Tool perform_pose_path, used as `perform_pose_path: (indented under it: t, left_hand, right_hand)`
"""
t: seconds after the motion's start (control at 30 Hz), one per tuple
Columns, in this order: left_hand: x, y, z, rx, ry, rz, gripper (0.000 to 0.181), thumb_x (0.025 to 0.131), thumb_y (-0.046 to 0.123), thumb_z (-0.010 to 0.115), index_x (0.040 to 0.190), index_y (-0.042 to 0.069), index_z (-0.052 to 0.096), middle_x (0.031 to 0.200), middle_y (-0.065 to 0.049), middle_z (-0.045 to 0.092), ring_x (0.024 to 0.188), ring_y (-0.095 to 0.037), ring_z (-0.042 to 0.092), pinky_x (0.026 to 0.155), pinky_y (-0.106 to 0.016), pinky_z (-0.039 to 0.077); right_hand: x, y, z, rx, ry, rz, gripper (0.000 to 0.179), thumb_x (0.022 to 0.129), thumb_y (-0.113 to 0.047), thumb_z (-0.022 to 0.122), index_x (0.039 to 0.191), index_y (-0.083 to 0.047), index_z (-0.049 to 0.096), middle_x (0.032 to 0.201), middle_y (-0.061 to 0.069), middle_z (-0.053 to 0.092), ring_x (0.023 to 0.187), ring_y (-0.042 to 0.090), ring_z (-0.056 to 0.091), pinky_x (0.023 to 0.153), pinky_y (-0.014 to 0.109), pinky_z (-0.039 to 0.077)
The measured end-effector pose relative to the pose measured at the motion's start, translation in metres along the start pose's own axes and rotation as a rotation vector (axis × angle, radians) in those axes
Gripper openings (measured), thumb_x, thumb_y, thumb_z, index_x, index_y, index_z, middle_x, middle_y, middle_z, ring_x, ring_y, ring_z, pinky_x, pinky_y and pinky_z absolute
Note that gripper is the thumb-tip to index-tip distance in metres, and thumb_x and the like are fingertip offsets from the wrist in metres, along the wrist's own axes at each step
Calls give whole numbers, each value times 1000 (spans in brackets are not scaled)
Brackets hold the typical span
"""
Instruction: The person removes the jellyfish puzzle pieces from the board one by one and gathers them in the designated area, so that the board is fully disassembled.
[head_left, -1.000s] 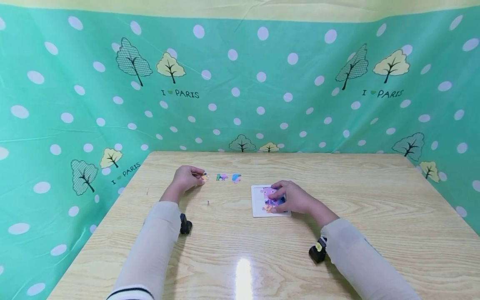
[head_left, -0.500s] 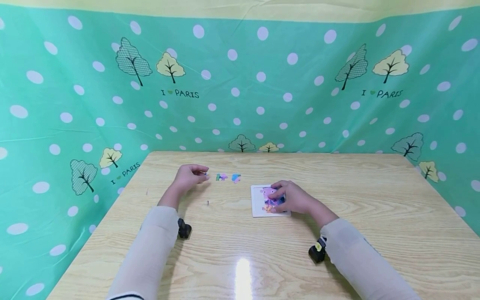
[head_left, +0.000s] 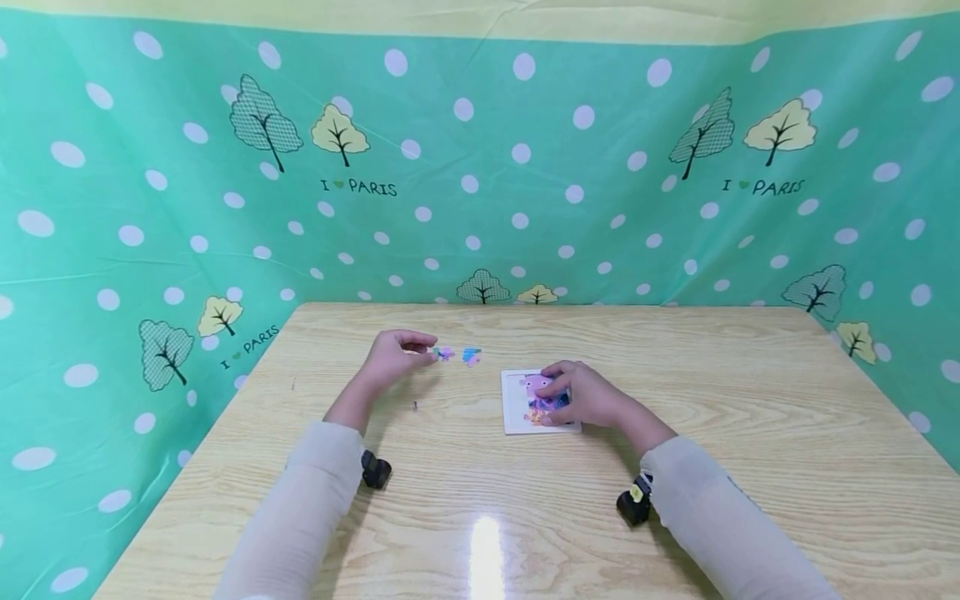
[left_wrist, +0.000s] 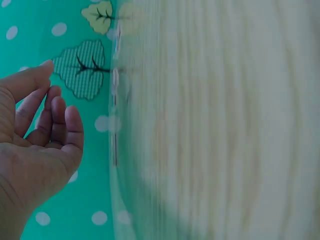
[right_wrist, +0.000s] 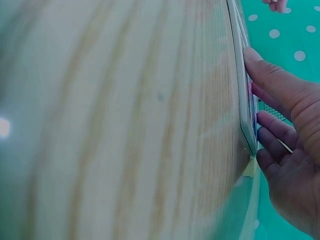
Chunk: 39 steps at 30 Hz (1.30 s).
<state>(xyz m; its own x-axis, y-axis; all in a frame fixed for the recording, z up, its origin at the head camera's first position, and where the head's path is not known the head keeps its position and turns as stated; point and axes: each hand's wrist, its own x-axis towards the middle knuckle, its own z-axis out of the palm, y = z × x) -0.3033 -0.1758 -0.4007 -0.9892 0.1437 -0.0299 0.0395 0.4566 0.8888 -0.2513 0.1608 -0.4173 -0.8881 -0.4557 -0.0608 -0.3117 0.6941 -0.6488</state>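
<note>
My left hand [head_left: 392, 360] is over the far left of the table, fingertips right at the left end of a small jigsaw piece [head_left: 446, 354] with pink and green print. Thumb and forefinger stand apart in the left wrist view, with no piece showing between them. A blue and pink jigsaw piece [head_left: 471, 357] lies just to the right. My right hand [head_left: 592, 396] rests on a white-framed puzzle board [head_left: 513, 417], thumb and fingers spread over its pink and purple cartoon picture, hiding its right part. The board's thin edge [right_wrist: 242, 110] shows in the right wrist view.
A tiny dark spot [head_left: 415, 406] marks the wooden table [head_left: 705, 375] left of the board, and a fainter one sits farther left. Black wrist cameras [head_left: 635, 502] hang below both cuffs. A green dotted cloth [head_left: 480, 150] hangs behind the table.
My left hand has moved right, from a yellowish jigsaw piece to the left end of the pink and green one; the yellowish piece is out of sight. My right hand stays on the puzzle board.
</note>
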Motion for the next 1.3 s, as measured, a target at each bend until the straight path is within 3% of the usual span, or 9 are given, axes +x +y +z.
perform_pose_path:
  t: [0.5,0.8,0.97,1.07,1.2,1.3]
  left_hand:
    - [-9,21,25,-41,-90,66,39,82,13,78,119,4,68,120,-18,60,105,-27,54,80,-35,51]
    - [-11,32,43,-23,-117,65,35,81,20,80,115,17,71,125,-9,57,113,-32,50,88,-43,46]
    - [-11,38,52,-9,-163,99,39,82,23,79,119,13,70,124,-3,57,118,-32,48,88,-45,45]
    - [-10,41,58,-9,-198,121,41,82,24,79,121,11,68,125,-10,56,118,-33,47,90,-47,43]
    - [-6,43,65,3,-250,107,46,81,28,80,122,12,68,128,-11,53,119,-30,47,94,-47,43]
    - [-2,46,71,37,-294,89,49,80,31,81,124,14,67,131,-4,52,120,-28,48,95,-47,45]
  right_hand:
    - [-1,0,-1,-3,0,-11,43,74,-23,86,114,-11,73,141,12,49,132,39,40,111,54,28]
    - [-1,-1,-1,-12,1,-3,44,75,-24,86,115,-12,73,142,11,48,134,39,38,111,54,27]
    - [-1,-3,-1,-25,2,10,43,75,-26,86,114,-14,73,143,10,48,135,38,37,112,54,27]
    - [-1,-4,-1,-40,9,6,42,74,-26,86,112,-13,74,140,10,50,132,37,40,111,53,29]
    - [-1,-5,-1,-61,18,-4,41,74,-26,87,110,-11,75,134,10,54,126,35,46,108,52,34]
    - [-2,-5,-1,-77,20,-11,41,75,-26,86,111,-10,74,131,10,55,124,33,48,106,51,36]
